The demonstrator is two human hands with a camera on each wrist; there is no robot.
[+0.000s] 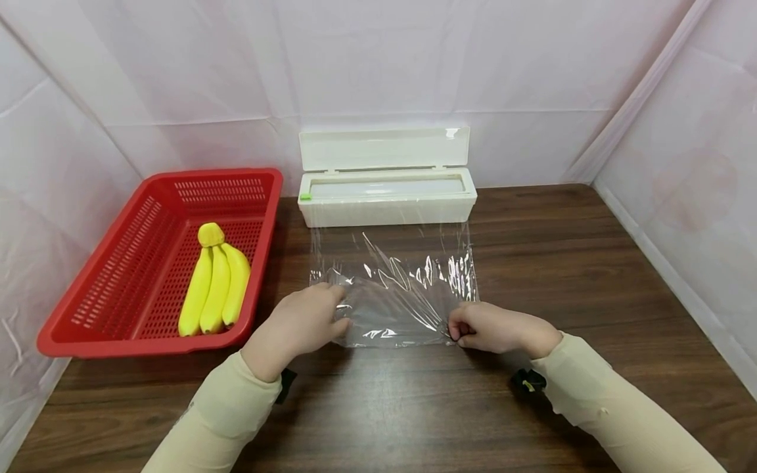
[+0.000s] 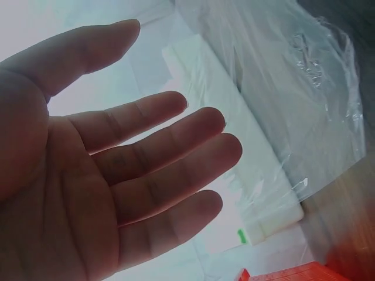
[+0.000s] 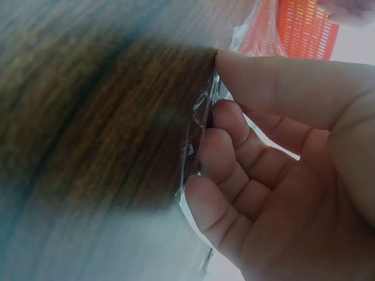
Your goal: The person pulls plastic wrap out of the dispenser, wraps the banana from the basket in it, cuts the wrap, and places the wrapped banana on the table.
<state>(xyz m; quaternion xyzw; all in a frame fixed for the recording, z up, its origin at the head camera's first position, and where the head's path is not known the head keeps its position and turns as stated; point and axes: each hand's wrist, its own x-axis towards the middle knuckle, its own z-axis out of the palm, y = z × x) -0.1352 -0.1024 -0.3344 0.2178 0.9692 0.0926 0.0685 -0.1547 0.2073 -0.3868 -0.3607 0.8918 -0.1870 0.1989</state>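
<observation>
Place: apparently a makeshift work booth [image 1: 367,66]
Walls [image 1: 680,125]: pale, creased cloth at back and both sides
Table [image 1: 378,427]: brown wood grain, between them

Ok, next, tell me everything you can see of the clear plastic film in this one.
The thin, glossy, clear plastic film reaches from the open white rectangular box toward the person, over the dark brown wood-grain table. It's see-through, with bright glints and wrinkles that fan out from its near right corner, where the bare right hand pinches it. The bare left hand, fingers extended, is at its left edge; whether it touches isn't clear.
</observation>
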